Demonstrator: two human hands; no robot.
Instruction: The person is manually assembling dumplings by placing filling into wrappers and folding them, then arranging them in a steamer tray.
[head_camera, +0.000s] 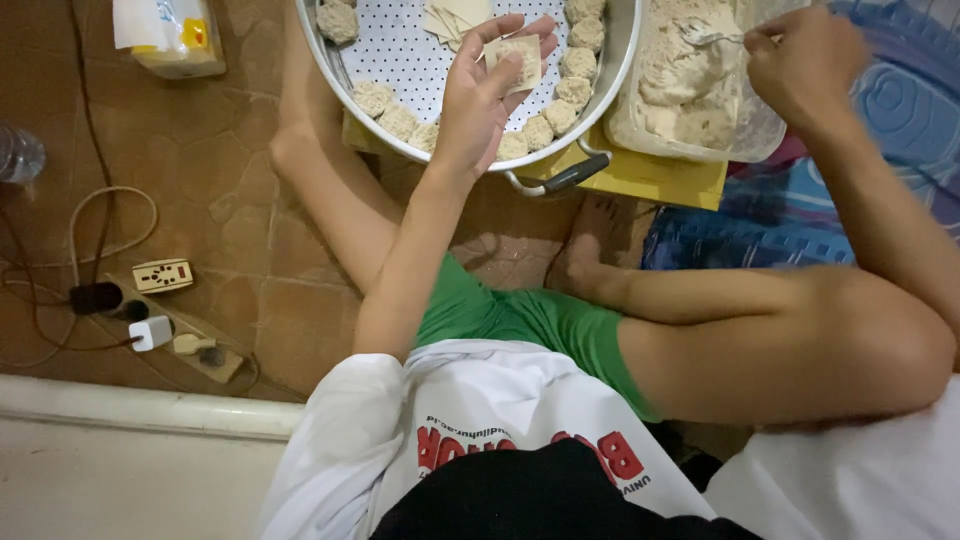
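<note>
My left hand (483, 90) is raised over a round metal steamer tray (610, 70), palm up, cupping a thin square dough wrapper (518, 60). My right hand (805, 60) is closed on the handle of a metal spoon (705, 35), whose bowl rests in a clear bowl of pale minced filling (690, 90). Several shaped dumplings (560, 112) line the tray's rim, and a few spare wrappers (455, 15) lie at its far side.
The tray and bowl sit on a yellow board (650, 178) on a brown tiled floor. A power strip with plugs and cables (165, 335) lies at the left, a carton (170, 35) at top left, and a blue patterned mat (890, 110) at the right. My legs are folded below.
</note>
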